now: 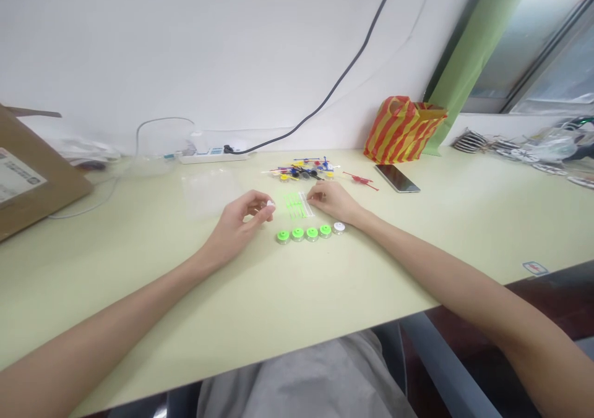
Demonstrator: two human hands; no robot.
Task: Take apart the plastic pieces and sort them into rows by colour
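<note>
My left hand rests on the pale green table, fingers curled in a pinch around a small white round piece. My right hand lies just right of several thin green and white sticks laid side by side, its fingertips closed on the end of a white stick. In front of both hands sits a row of small round wheels, green ones and a white one at the right end.
A pile of small coloured plastic parts lies behind the sticks, red pieces beside it. A phone, a red-yellow bag, a power strip with black cable, and a cardboard box at left.
</note>
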